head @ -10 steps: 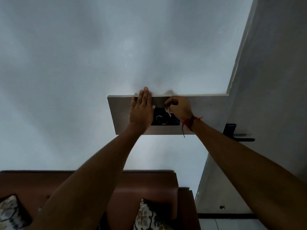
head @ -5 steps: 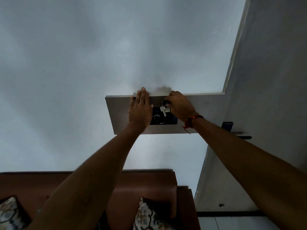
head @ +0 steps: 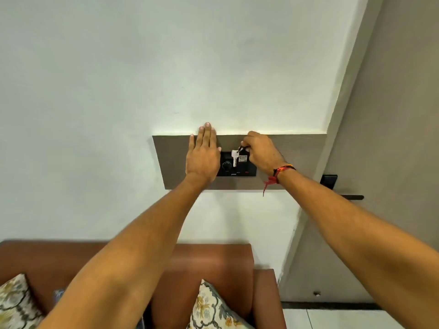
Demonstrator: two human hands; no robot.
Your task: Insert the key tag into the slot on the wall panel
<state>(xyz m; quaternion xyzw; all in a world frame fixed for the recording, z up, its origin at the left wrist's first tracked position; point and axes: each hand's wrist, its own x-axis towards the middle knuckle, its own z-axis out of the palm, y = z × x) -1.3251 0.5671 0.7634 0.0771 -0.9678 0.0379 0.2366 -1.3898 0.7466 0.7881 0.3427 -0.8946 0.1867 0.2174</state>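
A black wall panel [head: 247,170] with a round dial sits on a grey-brown board [head: 299,153] fixed to the white wall. My right hand [head: 260,153] is at the panel's upper right, fingers pinched on the key ring [head: 241,148]. A silver key [head: 234,157] hangs from the ring down over the panel's face, beside a small square tag or marking [head: 243,158]. Whether the tag sits in the slot is hidden by my fingers. My left hand [head: 203,157] lies flat on the board, fingers together and pointing up, covering the panel's left edge.
A brown sofa [head: 209,264] with patterned cushions [head: 213,307] stands below against the wall. To the right is a grey door [head: 389,138] with a black handle [head: 351,197] and lock plate [head: 328,181].
The room has become much brighter. My right hand has shifted slightly right and the key now hangs straight down over the panel. The left hand stays flat on the board.
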